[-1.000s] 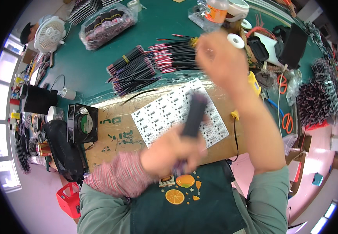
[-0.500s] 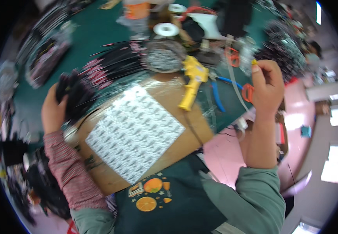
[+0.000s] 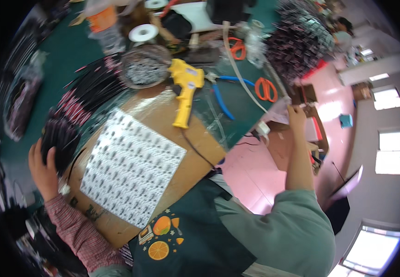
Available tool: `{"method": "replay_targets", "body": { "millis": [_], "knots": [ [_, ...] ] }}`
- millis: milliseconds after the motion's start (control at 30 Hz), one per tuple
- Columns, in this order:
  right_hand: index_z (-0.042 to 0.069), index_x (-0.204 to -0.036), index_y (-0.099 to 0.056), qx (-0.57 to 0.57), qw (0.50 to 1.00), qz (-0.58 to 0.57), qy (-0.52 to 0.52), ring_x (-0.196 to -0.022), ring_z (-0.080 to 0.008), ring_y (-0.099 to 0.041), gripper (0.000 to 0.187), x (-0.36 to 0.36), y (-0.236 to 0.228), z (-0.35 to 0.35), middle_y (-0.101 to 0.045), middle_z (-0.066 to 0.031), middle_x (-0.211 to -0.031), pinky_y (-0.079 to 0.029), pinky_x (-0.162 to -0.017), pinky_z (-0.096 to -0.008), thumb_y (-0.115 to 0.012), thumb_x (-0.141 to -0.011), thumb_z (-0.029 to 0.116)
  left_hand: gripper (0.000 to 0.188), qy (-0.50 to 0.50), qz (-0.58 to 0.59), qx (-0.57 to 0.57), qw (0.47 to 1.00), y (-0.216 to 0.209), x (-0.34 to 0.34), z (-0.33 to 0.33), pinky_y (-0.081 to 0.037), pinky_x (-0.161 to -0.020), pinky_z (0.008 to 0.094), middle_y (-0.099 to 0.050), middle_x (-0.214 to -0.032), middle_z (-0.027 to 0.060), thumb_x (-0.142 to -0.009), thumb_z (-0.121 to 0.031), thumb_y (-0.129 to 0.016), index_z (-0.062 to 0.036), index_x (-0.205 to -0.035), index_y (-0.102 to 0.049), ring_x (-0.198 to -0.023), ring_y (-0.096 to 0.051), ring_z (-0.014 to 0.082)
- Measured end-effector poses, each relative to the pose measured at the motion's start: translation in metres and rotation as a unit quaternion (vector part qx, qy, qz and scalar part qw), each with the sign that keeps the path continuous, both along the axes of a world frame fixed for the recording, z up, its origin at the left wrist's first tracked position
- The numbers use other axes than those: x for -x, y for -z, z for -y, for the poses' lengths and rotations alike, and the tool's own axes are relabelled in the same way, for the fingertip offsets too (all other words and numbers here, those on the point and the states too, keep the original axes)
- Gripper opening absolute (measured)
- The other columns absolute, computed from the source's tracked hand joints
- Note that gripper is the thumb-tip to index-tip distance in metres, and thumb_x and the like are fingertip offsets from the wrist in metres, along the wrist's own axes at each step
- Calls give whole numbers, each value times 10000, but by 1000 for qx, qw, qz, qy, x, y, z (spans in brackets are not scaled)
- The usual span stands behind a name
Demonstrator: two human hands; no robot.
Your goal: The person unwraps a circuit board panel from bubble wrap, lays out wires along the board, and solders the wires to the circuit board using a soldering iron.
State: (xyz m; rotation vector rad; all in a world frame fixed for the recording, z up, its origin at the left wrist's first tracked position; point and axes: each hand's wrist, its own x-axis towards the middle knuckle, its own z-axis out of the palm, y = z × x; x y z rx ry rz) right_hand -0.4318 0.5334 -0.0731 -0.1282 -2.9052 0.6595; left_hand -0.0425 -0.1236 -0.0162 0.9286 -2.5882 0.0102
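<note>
At the left, my left hand (image 3: 44, 173) curls round the near end of a bundle of black wires (image 3: 60, 141), the thumb against its side. This bundle lies against more black wires with pink-red ends (image 3: 101, 83). My right hand (image 3: 297, 121) is stretched out past the right table edge, its fingers closed. What they hold, if anything, cannot be made out; a pale, filmy sheet (image 3: 280, 111) shows beside them. Between my arms, a white sheet with rows of small dark marks (image 3: 133, 168) lies on a brown board (image 3: 200, 157).
A yellow glue gun (image 3: 186, 90) lies at the board's far edge, its cord running toward me. Right of it are blue-handled pliers (image 3: 223, 101) and orange-handled scissors (image 3: 265, 90). Beyond stand a round dish of small metal parts (image 3: 144, 69) and a white spool (image 3: 143, 33).
The view has swung to the right. My left hand has lowered the wire bundle beside the other wires. My right hand has moved outward past the table edge; the small yellow piece at its fingertips no longer shows.
</note>
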Motion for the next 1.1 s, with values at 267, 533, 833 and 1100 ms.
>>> {"method": "replay_targets", "body": {
  "millis": [267, 533, 833, 1100],
  "knots": [
    [27, -935, -681, 99, 984, -56, -140, -676, -101, -515, 262, -23, -75, 80, -595, -20, -759, -416, -623, -257, -608, -945, 278, 435, 86, -58, 41, 994, -12, -10, -47, -442, -898, 419, -613, -1118, 132, -661, -183, -818, -48, -1052, -684, -1048, -572, 328],
    [-12, -1137, -628, 226, 910, 227, -264, -566, -51, -516, 373, -93, -99, 249, -625, -20, -816, -389, -476, -193, -649, -917, 288, 421, 126, -57, 4, 990, -3, 0, -64, -448, -843, 396, -596, -1060, 91, -698, -184, -778, -67, -1085, -659, -983, -564, 278],
    [17, -985, -626, 204, 906, 298, -219, -468, -73, -501, 391, -101, -74, 302, -593, -33, -728, -370, -404, -208, -634, -920, 402, 444, 48, -92, 10, 995, 6, -9, -52, -452, -854, 394, -599, -1075, 102, -725, -23, -723, -61, -1158, -634, -992, -562, 302],
    [-13, -861, -612, 30, 946, 212, -245, -469, -101, -521, 454, -116, -68, 316, -557, -39, -635, -390, -415, -239, -729, -828, 425, 269, 74, -76, 8, 994, 11, -14, -45, -462, -790, 402, -615, -910, 75, -723, -14, -693, -52, -987, -659, -882, -564, 293]
  ]
}}
